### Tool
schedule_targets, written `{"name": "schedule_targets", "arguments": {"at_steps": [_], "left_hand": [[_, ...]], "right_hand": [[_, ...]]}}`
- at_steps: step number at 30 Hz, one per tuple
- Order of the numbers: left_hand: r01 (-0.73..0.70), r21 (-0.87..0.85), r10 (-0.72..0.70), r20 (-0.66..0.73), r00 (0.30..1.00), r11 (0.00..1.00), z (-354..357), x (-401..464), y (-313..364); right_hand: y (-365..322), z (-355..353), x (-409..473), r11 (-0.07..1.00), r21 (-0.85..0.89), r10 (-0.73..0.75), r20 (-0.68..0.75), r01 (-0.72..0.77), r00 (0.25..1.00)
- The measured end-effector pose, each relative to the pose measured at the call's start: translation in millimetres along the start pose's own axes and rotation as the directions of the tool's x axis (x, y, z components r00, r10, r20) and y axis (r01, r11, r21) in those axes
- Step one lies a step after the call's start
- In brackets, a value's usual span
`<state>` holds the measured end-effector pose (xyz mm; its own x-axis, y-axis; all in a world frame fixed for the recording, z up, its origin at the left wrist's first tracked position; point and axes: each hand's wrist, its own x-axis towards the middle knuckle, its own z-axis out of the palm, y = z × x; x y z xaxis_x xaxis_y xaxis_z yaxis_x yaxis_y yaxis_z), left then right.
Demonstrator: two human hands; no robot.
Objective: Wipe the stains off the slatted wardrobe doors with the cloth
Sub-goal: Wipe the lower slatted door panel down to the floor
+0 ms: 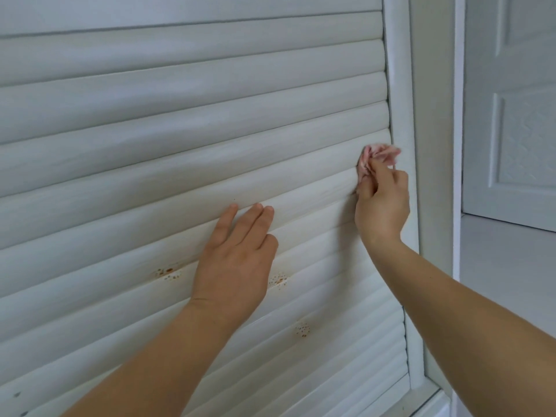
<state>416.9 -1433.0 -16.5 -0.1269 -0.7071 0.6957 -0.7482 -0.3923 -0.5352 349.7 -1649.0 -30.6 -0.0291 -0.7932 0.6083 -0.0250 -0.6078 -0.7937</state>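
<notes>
Two hands are seen: the left hand (237, 254) and the right hand (380, 203). One pink cloth (376, 159) is counted in the right. Three orange stain patches (167, 272) are counted around the left.

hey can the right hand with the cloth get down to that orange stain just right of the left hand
Probably yes. The right hand grips the pink cloth at the slats' right end, and the orange stain lies lower left on bare slats. Only the left hand, resting flat beside it, crowds that spot.
</notes>
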Motion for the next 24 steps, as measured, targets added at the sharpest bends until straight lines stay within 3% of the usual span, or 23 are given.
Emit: {"name": "schedule_targets", "arguments": {"at_steps": [6,12,20,24], "left_hand": [[0.055,-0.057,-0.056,-0.009,0.998,0.997,-12.0,-12.6,5.2],[0.152,-0.064,-0.150,0.034,0.988,0.986,-36.0,-58.8,4.2],[0.321,0.036,-0.323,0.074,0.944,0.946,-74.7,-124.5,-19.9],[0.397,0.066,-0.401,0.085,0.912,0.916,-84.2,-145.7,-32.4]], "right_hand": [[-17.0,4.2,-42.7,0.974,-0.012,-0.226,0.083,0.227,0.971],[-44.8,13.7,-90.0,0.880,0.052,-0.474,0.125,0.472,0.871],[-88.6,30.5,-150.3,0.805,0.152,-0.594,0.209,0.574,0.777],[-112.1,40.6,-177.6,0.733,0.246,-0.680,0.238,0.634,0.693]]}}
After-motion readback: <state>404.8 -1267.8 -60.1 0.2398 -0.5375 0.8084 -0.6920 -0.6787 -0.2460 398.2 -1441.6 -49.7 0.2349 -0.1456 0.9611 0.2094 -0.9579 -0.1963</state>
